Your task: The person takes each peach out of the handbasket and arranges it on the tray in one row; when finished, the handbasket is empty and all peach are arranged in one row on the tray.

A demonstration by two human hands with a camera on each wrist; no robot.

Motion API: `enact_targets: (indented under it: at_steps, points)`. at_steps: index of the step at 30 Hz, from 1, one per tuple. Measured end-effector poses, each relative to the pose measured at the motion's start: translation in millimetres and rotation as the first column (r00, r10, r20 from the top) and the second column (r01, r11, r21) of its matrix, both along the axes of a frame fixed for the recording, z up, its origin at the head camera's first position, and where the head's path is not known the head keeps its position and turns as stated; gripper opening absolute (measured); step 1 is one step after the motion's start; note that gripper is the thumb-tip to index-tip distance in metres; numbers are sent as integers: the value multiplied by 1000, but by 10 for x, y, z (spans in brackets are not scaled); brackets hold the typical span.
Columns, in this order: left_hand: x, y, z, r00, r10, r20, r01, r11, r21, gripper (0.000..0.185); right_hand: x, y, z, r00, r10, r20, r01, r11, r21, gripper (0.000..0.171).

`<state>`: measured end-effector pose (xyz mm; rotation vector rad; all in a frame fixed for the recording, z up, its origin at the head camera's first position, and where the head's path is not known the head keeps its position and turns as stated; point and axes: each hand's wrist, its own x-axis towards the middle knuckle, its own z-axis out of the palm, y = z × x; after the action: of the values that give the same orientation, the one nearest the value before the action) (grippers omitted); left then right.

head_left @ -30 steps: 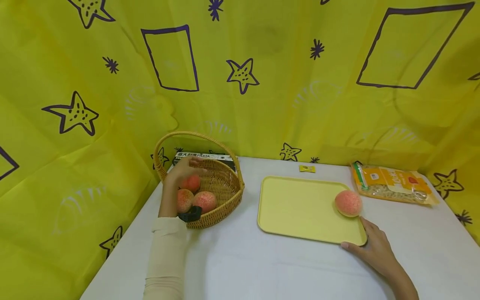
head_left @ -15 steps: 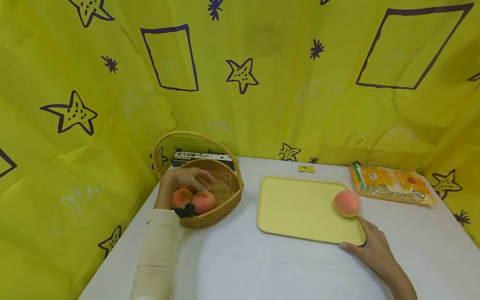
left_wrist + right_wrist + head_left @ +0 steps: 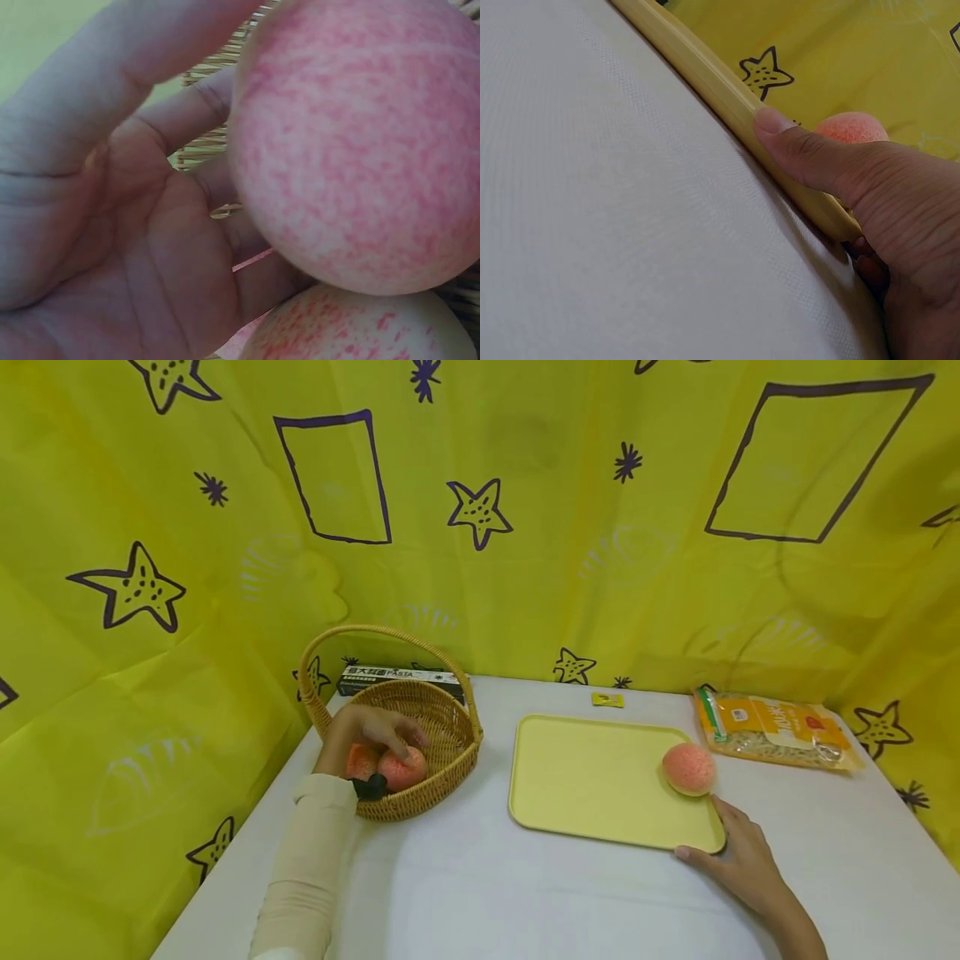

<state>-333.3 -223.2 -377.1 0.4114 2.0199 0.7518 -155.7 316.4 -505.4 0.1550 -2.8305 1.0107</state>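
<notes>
In the wicker basket (image 3: 467, 758), my left hand (image 3: 375, 727) reaches down and grips a pink speckled peach (image 3: 403, 771). The left wrist view has its fingers passing behind this peach (image 3: 367, 150) and the thumb along its upper side. Another peach (image 3: 360, 330) lies just below it, partly hidden. My right hand (image 3: 742, 856) holds the near right corner of a pale yellow tray (image 3: 585, 777), thumb at the front edge and fingers at the right side. One more peach (image 3: 688, 769) rests on the tray near its right edge.
Behind the basket lies a black and white pasta box (image 3: 375, 678). A small yellow packet (image 3: 607, 700) is at the table's back edge. An orange bag (image 3: 780, 729) lies at the back right. A yellow patterned curtain (image 3: 525, 593) rises behind the white table (image 3: 487, 893).
My left hand has moved from the back left peach to the front right one and now grips it. The right hand stays at the tray corner. The head view has shifted slightly.
</notes>
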Motion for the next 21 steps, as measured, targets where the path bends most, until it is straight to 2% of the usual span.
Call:
enact_targets:
  at_steps: [7, 13, 21]
  points:
    - [-64, 55, -43, 996, -32, 80, 37, 997, -64, 58, 14, -2, 1, 1000, -5, 1, 5, 1000, -4, 103]
    - [-87, 82, -30, 995, -3, 104, 16, 993, -121, 54, 14, -10, 9, 1000, -10, 0, 10, 1000, 1, 103]
    - [-85, 115, -50, 993, 5, 116, 11, 990, -140, 52, 26, 5, 18, 999, -19, 29, 19, 1000, 12, 104]
